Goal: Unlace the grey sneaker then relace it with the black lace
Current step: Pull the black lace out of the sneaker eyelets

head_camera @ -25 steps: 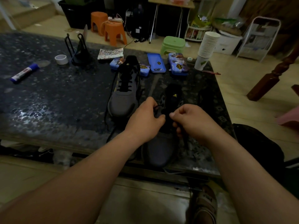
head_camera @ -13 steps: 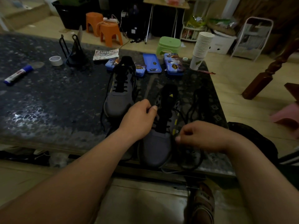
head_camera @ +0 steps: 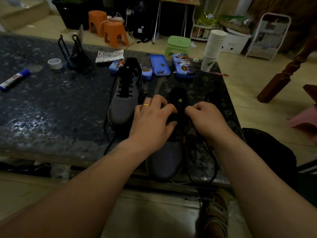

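Right hand [head_camera: 204, 117] back up at grey sneaker [head_camera: 164, 160] tongue, grip pinching black lace [head_camera: 215, 160]; left hand [head_camera: 151, 121] grip clasps upper, next eyelet likely

A grey sneaker [head_camera: 164, 162] sits toe-first at the front edge of the worktop [head_camera: 60, 109]. The left hand [head_camera: 151, 124] grips its dark tongue between thumb and curled fingers. The right hand [head_camera: 205, 119] pinches the black lace [head_camera: 215, 162], which loops down past the edge. A second sneaker [head_camera: 121, 107], laced, stands just to the left.
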Tool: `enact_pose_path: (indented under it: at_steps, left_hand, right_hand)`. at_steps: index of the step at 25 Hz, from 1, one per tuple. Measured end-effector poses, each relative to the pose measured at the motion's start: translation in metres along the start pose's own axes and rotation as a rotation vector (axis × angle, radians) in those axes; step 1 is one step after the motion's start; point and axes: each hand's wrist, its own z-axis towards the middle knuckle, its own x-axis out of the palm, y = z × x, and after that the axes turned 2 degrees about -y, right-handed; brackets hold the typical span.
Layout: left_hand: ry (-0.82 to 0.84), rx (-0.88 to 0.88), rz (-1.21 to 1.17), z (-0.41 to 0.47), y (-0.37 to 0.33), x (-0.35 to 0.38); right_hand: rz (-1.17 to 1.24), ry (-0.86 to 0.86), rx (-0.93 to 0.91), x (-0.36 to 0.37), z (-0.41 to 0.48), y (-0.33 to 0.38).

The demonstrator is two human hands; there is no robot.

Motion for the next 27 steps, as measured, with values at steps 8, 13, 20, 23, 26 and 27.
enact_pose_path:
  at_steps: [8, 13, 20, 23, 26, 27]
  left_hand:
    - [0.135, -0.024, -0.145, 0.005, -0.002, 0.002]
    - [0.224, -0.163, -0.288, 0.014, -0.003, 0.006]
    - [0.269, -0.179, -0.399, 0.019, 0.0, 0.008]
    - [0.301, -0.166, -0.452, 0.021, 0.004, 0.008]
    - [0.29, -0.177, -0.41, 0.023, 0.002, 0.01]
    - [0.276, -0.182, -0.411, 0.023, 0.0, 0.011]
  right_hand:
    - [0.415, 0.22, 0.143, -0.017, 0.0, -0.015]
    - [0.388, 0.2, 0.136, -0.017, -0.004, -0.016]
    - [0.349, 0.199, 0.147, -0.021, -0.003, -0.018]
    - [0.25, 0.218, 0.039, -0.022, -0.008, -0.018]
    - [0.21, 0.154, 0.016, -0.016, -0.012, -0.016]
    - [0.211, 0.123, 0.029, -0.014, -0.012, -0.015]
